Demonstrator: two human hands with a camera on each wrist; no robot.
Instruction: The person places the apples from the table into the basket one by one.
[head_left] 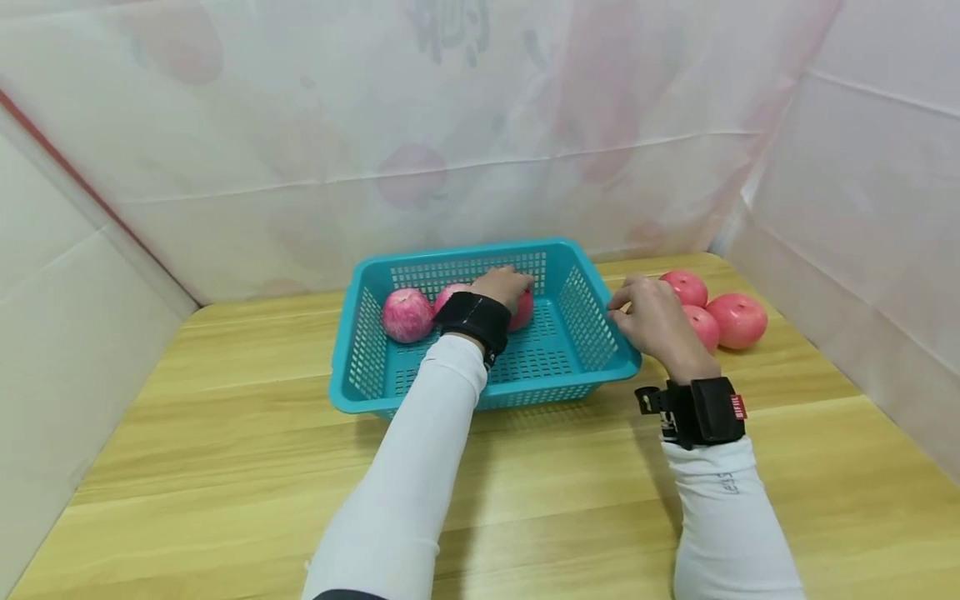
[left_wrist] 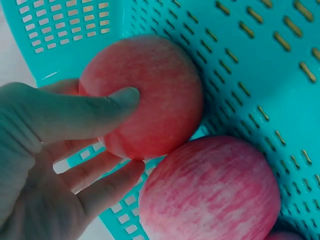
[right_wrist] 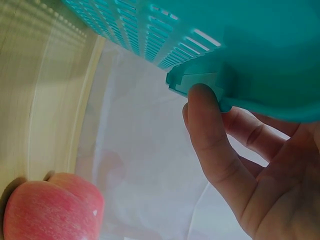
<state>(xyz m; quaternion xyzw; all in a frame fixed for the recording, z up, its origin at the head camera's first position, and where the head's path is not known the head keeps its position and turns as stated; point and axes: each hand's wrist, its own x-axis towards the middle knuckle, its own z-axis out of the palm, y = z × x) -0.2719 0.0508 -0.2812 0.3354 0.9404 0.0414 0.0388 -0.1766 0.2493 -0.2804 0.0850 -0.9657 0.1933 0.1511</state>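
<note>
A turquoise slotted plastic basket (head_left: 480,397) sits on the wooden table with apples inside. My left hand (head_left: 501,287) reaches into it and holds a plain red apple (left_wrist: 165,95), thumb on one side and fingers around the other. Right beside that one lies a striped pink apple (left_wrist: 212,192); another striped apple (head_left: 407,316) is further left. At the basket's right side, my right hand (head_left: 656,321) pinches the rim (right_wrist: 200,82), its thumb on one face and its fingers behind.
Three red apples (head_left: 737,320) cluster on the table (head_left: 225,433) just right of my right hand. Pale printed sheets (head_left: 315,125) wall off the back and both sides. Black straps (head_left: 705,412) circle both wrists over white sleeves.
</note>
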